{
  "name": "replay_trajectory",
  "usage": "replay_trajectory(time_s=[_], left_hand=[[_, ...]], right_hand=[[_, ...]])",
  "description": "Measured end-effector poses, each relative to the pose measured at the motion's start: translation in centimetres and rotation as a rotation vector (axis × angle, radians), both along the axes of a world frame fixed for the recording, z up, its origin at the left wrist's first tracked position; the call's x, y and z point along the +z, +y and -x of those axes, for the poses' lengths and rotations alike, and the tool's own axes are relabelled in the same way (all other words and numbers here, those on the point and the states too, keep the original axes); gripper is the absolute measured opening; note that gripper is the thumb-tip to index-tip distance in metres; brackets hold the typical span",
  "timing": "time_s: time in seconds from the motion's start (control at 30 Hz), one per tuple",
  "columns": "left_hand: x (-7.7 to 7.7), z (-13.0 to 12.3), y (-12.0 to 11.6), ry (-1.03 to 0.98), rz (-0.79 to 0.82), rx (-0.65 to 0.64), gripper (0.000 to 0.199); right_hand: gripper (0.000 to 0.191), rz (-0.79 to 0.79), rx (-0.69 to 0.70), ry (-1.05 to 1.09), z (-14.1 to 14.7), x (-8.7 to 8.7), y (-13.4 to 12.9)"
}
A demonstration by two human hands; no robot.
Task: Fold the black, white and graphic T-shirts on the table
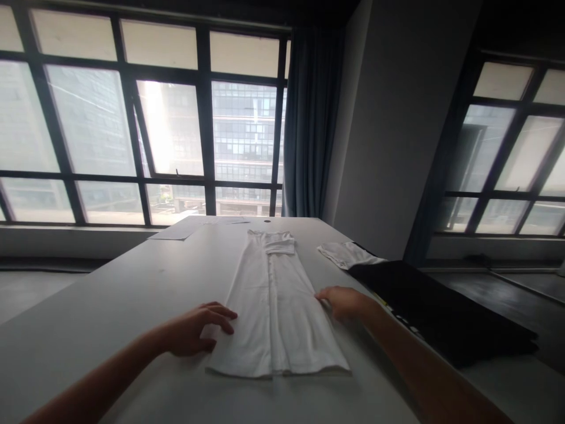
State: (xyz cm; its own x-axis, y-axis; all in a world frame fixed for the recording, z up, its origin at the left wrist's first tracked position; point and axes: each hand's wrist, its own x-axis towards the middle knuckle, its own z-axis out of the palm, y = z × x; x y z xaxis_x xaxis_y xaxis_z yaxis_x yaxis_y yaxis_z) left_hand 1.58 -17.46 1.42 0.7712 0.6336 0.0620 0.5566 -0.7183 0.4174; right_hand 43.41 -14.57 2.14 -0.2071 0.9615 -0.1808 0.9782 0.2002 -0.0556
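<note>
Left hand (194,331) and right hand (343,301), loosely open, fingertips at either edge of a white garment (282,318); any grip is unclear; it lies lengthwise at lower centre, flat, lightly wrinkled, centre-seamed, wider nearby, its narrower far end folded.

One view, head-worn: looks from my head above the near end of the desk (168,288), forward and slightly down, with left hand (192,331) and right hand (346,303) close, far edge farther off, windows (245,132) beyond.
</note>
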Motion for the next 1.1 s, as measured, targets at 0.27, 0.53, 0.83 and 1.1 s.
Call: replay_trajectory(time_s=[0.27, 0.53, 0.83, 1.1], left_hand=[[-0.8, -1.0, -0.1, -0.116, -0.086, -0.034, 0.025], [-1.6, -0.4, 1.1, -0.134, -0.12, -0.019, 0.031], [1.4, 0.5, -1.4, -0.184, -0.015, 0.047, 0.044], [0.4, -2.6, 0.9, -0.827, 0.35, 0.416, 0.07]], right_hand=[[0.115, 0.107, 0.15, 0.075, 1.6, 2.4, -2.2], [0.027, 0.202, 0.439, 0.298, 4.0, 3.6, -4.2], [0.047, 0.519, 0.409, 0.663, 0.3, 5.9, -4.5], [0.053, -0.091, -0.043, 1.027, 0.8, 2.7, -0.4]])
